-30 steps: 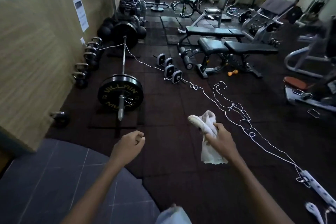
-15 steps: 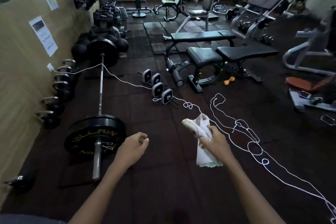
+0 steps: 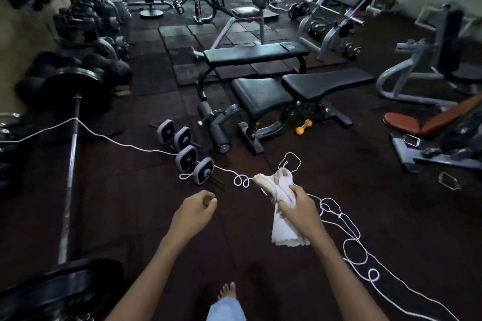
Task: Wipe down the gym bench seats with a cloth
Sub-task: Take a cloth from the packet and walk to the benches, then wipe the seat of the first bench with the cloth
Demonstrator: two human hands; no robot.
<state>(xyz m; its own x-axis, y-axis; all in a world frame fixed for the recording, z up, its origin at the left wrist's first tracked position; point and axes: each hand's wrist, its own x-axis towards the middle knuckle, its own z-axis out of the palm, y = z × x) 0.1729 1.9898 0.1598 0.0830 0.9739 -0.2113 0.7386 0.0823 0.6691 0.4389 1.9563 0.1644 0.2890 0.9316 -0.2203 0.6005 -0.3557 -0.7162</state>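
A gym room is seen from above, floored with dark rubber mats (image 3: 146, 206) (square tile seams are visible further back). A barbell (image 3: 70, 174) is laid along the left side, with racks of dumbbells (image 3: 86, 18) lined against the left wall, their shapes smeared by blur. A thin white cord (image 3: 347, 240) is trailed in loops across the floor from the barbell toward the lower right corner. Near the middle, a black adjustable bench (image 3: 294, 91) is set, with a flat bench (image 3: 255, 53) just behind it and a small orange dumbbell (image 3: 303, 126) lying beside its base. Four grey-ended dumbbells (image 3: 185, 151) are grouped to the left of that bench. A white cloth (image 3: 281, 206) is clutched in the right hand (image 3: 300, 210), bunched above the fist and hanging below it, well short of the bench seats. The left hand (image 3: 194, 212) is curled loosely into a fist, with nothing seen in it. A bare foot (image 3: 228, 292) is shown at the bottom edge. The machines on the right are cut off by the frame, and the far corners are too dim to be made out.
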